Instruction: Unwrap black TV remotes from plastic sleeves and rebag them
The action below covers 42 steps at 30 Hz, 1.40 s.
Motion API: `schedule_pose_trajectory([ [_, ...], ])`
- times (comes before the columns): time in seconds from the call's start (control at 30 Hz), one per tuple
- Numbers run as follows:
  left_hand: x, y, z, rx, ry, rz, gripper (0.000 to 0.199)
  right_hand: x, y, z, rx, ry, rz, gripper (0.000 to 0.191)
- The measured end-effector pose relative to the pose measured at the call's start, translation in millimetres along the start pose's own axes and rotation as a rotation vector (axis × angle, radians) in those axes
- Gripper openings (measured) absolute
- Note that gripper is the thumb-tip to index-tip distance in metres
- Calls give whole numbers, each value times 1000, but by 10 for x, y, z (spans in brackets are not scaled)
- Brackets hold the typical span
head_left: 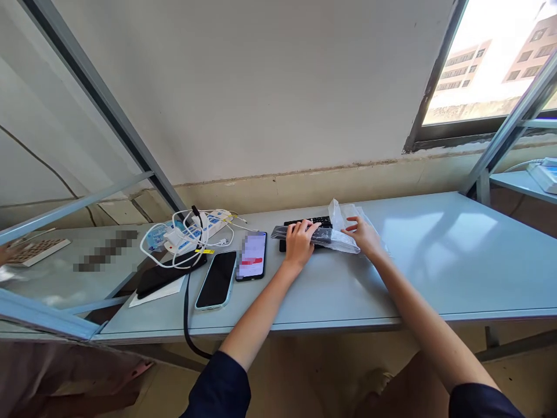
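Observation:
My left hand (299,242) is closed over a long, dark flat piece (322,235) that lies partly inside a clear plastic bag (346,241). Beneath and behind it shows a black keyboard (322,221), mostly covered by the hand and the bag. My right hand (366,237) is at the loose, crumpled side of the bag, its fingers apart and pointing left. Whether those fingertips touch the plastic is hard to see.
Left of my hands lie a lit phone (252,255) and a dark-screened phone (216,280). Tangled white cables surround a power strip (213,225), near a black pouch (167,276). Metal posts flank the table (439,261); a wall stands behind. Another keyboard (39,251) is far left.

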State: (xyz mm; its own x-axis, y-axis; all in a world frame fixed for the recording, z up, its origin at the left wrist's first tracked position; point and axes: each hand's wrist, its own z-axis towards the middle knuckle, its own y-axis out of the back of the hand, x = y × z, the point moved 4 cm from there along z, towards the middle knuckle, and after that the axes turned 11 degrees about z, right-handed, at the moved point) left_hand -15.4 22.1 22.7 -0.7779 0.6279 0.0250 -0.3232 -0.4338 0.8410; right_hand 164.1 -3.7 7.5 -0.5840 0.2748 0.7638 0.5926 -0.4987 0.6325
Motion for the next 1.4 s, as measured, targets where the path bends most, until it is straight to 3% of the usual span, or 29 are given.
schedule_pose_trajectory([
  [0.3,50,15,3,-36,11,-58,57,-123,-87,106,-37,68,58,28],
  [0.57,196,26,22,-95,59,-18,54,-99,-113,76,-58,48,78,5],
  [0.8,276,91,14,-108,62,16,56,35,148,41,-132,57,89,28],
  [0.97,350,88,1,-85,85,29,62,-77,352,70,-154,57,-2,25],
  [1.13,393,59,-17,-73,109,45,58,-190,399,105,-159,46,-86,25],
  [1.23,416,50,-15,-72,138,48,50,-88,404,82,-225,148,-35,25],
  [1.33,437,52,-9,-103,154,50,38,85,394,10,-321,310,157,23],
  [1.4,452,49,-5,-121,157,53,29,185,341,-42,-305,380,295,22],
])
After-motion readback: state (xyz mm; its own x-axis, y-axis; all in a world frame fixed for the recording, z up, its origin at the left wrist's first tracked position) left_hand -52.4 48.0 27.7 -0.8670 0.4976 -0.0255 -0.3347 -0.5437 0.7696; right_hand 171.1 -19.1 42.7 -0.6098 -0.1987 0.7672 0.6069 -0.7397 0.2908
